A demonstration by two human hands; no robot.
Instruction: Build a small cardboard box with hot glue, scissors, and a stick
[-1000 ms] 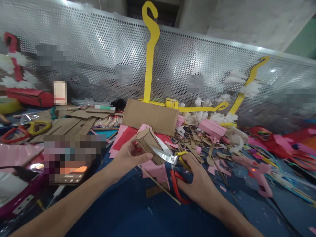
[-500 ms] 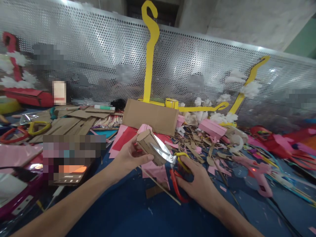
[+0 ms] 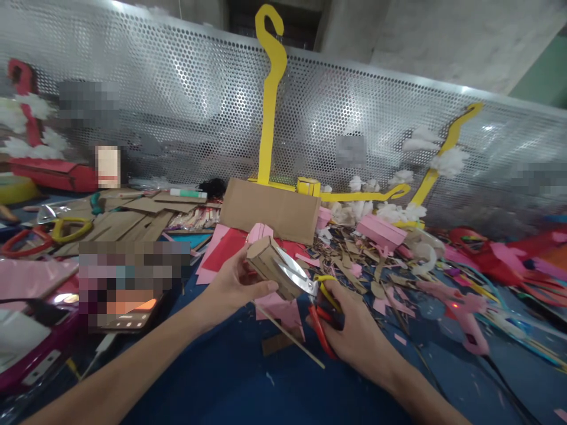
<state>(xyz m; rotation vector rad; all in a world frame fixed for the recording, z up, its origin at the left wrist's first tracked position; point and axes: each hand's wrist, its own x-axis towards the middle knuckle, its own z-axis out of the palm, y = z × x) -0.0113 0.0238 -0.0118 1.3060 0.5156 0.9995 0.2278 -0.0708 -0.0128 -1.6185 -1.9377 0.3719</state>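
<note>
My left hand [image 3: 241, 280] grips a small brown cardboard box [image 3: 270, 268], thumb along its near side and fingers behind it. A pair of scissors [image 3: 312, 287] is in my right hand [image 3: 354, 321], with one yellow and one red handle loop around my fingers. The scissor blades lie against the right side of the cardboard box; whether cardboard is between them I cannot tell. Beneath the hands lie pink paper scraps [image 3: 283, 313] and a thin wooden stick [image 3: 305, 349]. Red paper [image 3: 228, 248] shows just beyond my left hand.
A larger cardboard box [image 3: 270, 209] with an upright yellow hook shape [image 3: 270, 106] stands behind. Cardboard offcuts [image 3: 349, 257] litter the right side, near a pink glue gun [image 3: 465, 313] with its cord. Left are cardboard strips [image 3: 119, 227], a phone [image 3: 133, 313] and a purple power strip [image 3: 48, 348].
The scissor handles have come closer together in my right hand, and the blades have narrowed. The cardboard box has shifted slightly right and down in my left hand.
</note>
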